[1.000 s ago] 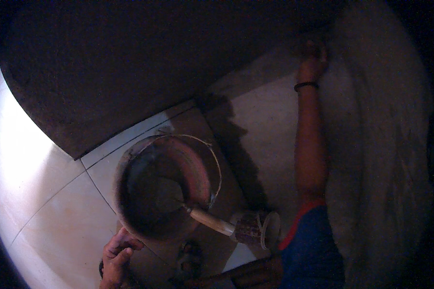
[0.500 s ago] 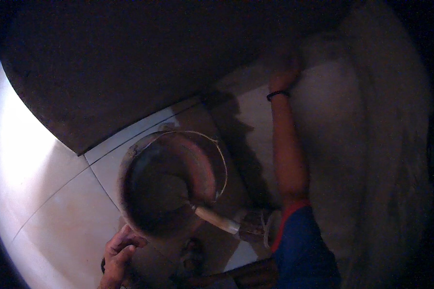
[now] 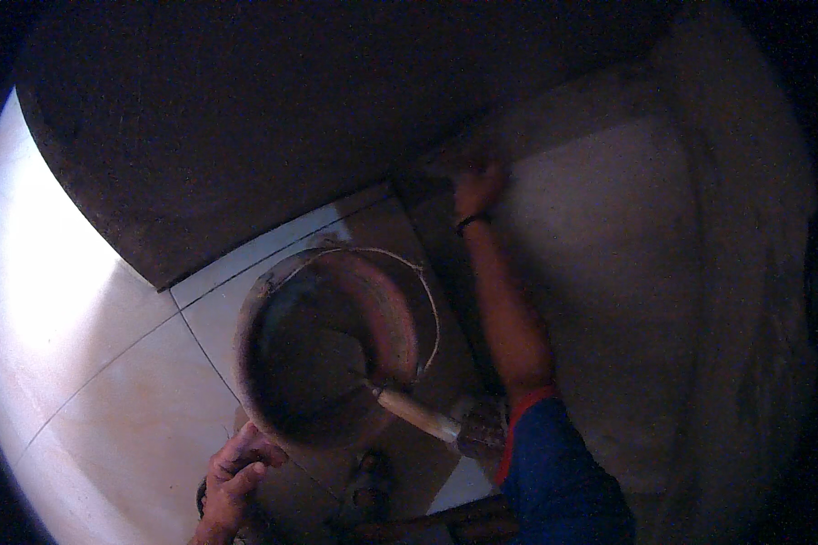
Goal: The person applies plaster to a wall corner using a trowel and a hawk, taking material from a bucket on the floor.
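Note:
At the lower left, my left hand [image 3: 237, 472] has its fingers curled in, right against the near outer side of a round bucket [image 3: 250, 359]. Whether the fingers grip anything is hidden. A trowel [image 3: 418, 415] with a pale wooden handle leans on the bucket's right side, its blade end inside the dark interior. A thin handle [image 3: 437, 318] loops round the bucket's far right rim. Stretched forward, my right arm brings my right hand [image 3: 479, 189] low to the floor beside the dark panel; its fingers are dim and smeared.
A large dark panel [image 3: 245, 118] fills the far side, its lower edge running slantwise. Light tiles [image 3: 109, 381] with dark joints lie under and left of the bucket. A dusty greyish surface [image 3: 609, 245] spreads to the right. My foot [image 3: 370, 477] shows near the bucket.
My right hand has moved left and slightly nearer along the panel's base. My left hand stays beside the bucket. The whole view has shifted a little.

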`<state>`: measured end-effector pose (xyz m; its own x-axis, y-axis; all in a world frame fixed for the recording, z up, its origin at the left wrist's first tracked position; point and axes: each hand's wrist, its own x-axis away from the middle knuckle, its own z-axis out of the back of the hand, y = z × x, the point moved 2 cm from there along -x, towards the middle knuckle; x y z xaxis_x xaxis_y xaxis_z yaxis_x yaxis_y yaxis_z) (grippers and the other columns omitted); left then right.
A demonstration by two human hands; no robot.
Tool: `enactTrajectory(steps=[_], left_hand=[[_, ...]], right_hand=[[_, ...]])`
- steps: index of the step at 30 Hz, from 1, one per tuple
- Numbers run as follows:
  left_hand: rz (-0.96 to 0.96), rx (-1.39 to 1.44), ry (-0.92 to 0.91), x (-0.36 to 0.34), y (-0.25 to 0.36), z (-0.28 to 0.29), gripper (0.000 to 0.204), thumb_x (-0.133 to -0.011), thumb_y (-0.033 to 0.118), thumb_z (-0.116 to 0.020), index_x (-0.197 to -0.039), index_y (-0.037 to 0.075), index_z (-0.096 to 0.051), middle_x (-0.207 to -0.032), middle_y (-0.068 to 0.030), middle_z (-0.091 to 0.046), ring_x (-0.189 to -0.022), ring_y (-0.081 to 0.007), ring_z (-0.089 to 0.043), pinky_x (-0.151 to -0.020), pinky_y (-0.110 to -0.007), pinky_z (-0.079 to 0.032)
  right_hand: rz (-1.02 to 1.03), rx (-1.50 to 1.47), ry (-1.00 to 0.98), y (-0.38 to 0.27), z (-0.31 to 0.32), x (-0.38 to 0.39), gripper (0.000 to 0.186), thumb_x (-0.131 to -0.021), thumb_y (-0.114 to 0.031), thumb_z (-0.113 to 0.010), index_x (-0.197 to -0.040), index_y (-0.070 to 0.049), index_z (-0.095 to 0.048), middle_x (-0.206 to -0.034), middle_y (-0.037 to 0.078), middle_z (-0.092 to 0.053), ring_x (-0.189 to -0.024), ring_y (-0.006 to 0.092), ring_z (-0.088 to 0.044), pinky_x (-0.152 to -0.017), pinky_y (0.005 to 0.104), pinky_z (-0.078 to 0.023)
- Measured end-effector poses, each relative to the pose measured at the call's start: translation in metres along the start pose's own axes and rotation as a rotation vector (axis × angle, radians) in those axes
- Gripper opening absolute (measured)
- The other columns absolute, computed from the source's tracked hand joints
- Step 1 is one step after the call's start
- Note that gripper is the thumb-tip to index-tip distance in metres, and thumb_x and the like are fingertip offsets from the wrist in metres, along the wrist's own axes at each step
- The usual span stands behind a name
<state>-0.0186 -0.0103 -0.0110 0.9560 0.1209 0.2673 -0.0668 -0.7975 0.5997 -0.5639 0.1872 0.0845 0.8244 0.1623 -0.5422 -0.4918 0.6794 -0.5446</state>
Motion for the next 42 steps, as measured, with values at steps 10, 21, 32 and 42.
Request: enactTrajectory(steps=[10, 21, 32, 42], left_hand=[[0.053, 0.003, 0.078, 0.0, -0.004, 0.003, 0.067, -0.079, 0.028, -0.071, -0.136, 0.002, -0.045, -0.105, -0.0116, -0.063, -0.092, -0.0242, -0.06, -0.088, -0.039, -0.046], [0.027, 0.053, 0.018, -0.001, -0.011, 0.002, 0.067, -0.081, 0.017, -0.066, -0.141, 0.003, -0.038, -0.124, -0.0097, -0.055, -0.095, -0.0213, -0.058, -0.088, -0.036, -0.045], [0.041, 0.053, -0.035, 0.0, -0.004, -0.001, 0.066, -0.081, 0.014, -0.065, -0.141, 0.004, -0.038, -0.128, -0.0124, -0.052, -0.097, -0.022, -0.059, -0.09, -0.038, -0.046], [0.032, 0.005, -0.045, 0.001, 0.0, -0.008, 0.067, -0.082, 0.012, -0.063, -0.143, 0.005, -0.035, -0.132, -0.0134, -0.051, -0.096, -0.0212, -0.059, -0.089, -0.038, -0.046]], right_hand=[[0.031, -0.355, 0.046, -0.011, 0.089, -0.025, 0.048, -0.093, -0.028, -0.058, -0.131, -0.003, -0.042, -0.108, 0.012, -0.055, -0.089, 0.02, -0.058, -0.08, 0.0317, -0.05], [0.045, -0.376, 0.151, -0.104, 0.138, -0.126, 0.059, -0.081, -0.008, -0.065, -0.136, -0.006, -0.043, -0.137, 0.01, -0.047, -0.121, 0.0251, -0.048, -0.103, 0.0374, -0.038], [0.161, -0.47, 0.104, -0.178, 0.129, -0.093, 0.061, -0.082, -0.032, -0.072, -0.131, -0.007, -0.048, -0.118, 0.006, -0.057, -0.096, 0.0174, -0.055, -0.081, 0.0316, -0.048], [0.369, -0.279, 0.221, -0.249, 0.117, -0.041, 0.049, -0.084, -0.036, -0.071, -0.116, -0.001, -0.057, -0.097, 0.008, -0.067, -0.086, 0.0182, -0.06, -0.08, 0.0331, -0.049]])
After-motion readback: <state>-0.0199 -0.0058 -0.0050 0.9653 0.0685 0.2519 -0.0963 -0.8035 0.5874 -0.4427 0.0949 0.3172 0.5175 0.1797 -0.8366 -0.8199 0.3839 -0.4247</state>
